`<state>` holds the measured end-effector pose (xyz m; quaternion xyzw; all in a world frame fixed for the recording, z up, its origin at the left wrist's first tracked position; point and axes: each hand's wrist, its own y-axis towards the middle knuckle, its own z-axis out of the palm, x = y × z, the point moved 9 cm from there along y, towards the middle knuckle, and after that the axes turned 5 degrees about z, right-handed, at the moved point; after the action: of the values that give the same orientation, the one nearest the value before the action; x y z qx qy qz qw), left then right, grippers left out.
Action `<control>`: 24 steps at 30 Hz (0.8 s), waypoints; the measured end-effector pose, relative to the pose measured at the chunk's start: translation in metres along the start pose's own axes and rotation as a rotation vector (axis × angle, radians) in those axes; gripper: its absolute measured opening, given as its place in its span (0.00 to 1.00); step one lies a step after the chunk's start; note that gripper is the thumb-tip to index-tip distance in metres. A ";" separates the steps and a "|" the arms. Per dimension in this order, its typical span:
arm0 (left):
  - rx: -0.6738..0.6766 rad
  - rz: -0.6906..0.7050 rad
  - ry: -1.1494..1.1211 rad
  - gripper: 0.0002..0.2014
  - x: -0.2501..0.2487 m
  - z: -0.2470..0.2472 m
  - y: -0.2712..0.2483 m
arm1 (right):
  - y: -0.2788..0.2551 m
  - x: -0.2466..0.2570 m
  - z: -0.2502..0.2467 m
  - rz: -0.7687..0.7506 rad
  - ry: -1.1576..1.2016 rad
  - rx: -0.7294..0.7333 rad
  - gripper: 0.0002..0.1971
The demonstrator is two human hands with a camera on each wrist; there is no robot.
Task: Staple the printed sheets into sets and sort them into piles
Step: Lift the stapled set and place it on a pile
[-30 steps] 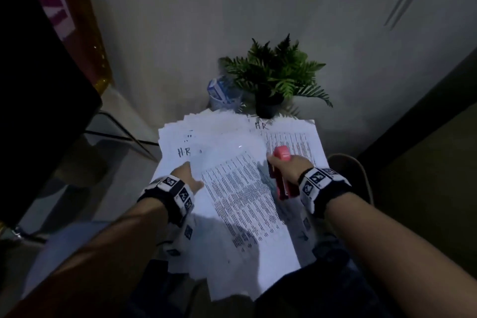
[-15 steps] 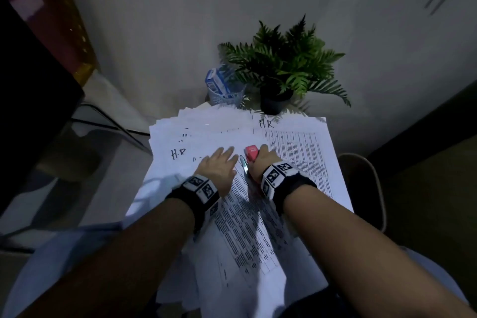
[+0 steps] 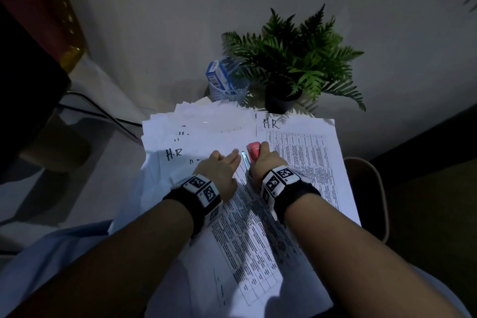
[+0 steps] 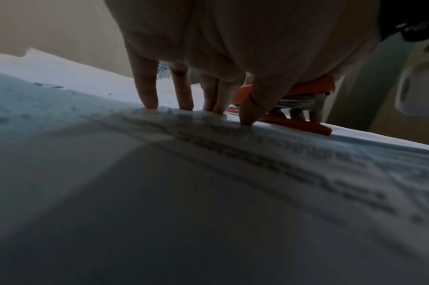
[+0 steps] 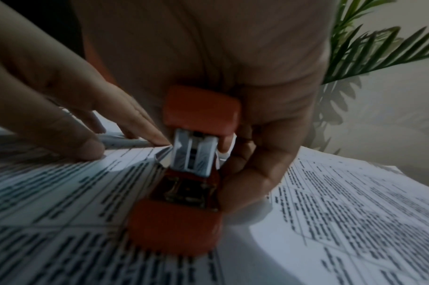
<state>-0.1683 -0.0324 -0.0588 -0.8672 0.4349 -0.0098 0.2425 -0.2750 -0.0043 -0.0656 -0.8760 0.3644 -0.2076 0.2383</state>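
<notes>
The right hand [image 3: 267, 162] has its grip wrapped round the red stapler [image 3: 254, 150], thumb on one flank and fingers on the other in the right wrist view. The stapler's long axis runs near-to-far, with its hinged back end toward the wrist and its mouth pointing away. The near top corner of the printed set [image 3: 247, 240] lies just left of that mouth — the right wrist view shows the paper's corner lifted against the metal magazine, though whether it sits fully between arm and base cannot be told. The stapler's arm looks raised, so the squeeze seems not yet made.

The left hand [image 3: 219, 170] lies flat and holds nothing, its fingers [image 4: 149, 96] straight, their tips pressing the set down just left of the stapler. It is the nearer hand to the corner being fastened and appears to pin the sheets so they do not slide. The coming move likely turns on that corner staying in the mouth while the right hand presses down.

The set lies slanted across other sheets spread over the bench, its near end hanging toward the person. To the right lies another printed sheet [image 3: 304, 157] of tables.

Handwriting reads "H.R" at the head of the right sheet and again on a sheet to the left [image 3: 173, 154] — the printed table text is too small to read. Beyond the papers stand a mesh cup holding a blue-and-white box [image 3: 216, 76], its label unreadable, and a potted fern [image 3: 291, 59].
</notes>
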 end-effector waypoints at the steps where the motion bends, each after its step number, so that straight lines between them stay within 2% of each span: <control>1: 0.002 0.006 0.003 0.32 0.000 -0.001 0.000 | 0.001 0.000 0.000 -0.004 0.000 -0.006 0.27; 11: 0.041 -0.003 0.020 0.31 0.000 -0.001 0.001 | 0.010 0.006 -0.001 -0.093 0.018 0.018 0.21; 16: 0.055 -0.016 0.016 0.32 0.000 0.001 0.001 | 0.009 0.006 -0.008 -0.160 -0.005 0.033 0.25; 24: 0.098 -0.021 0.025 0.32 -0.001 0.002 0.003 | 0.018 0.000 -0.008 -0.156 -0.004 0.035 0.23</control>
<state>-0.1710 -0.0327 -0.0615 -0.8587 0.4275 -0.0444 0.2789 -0.2886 -0.0177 -0.0690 -0.8978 0.2908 -0.2302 0.2376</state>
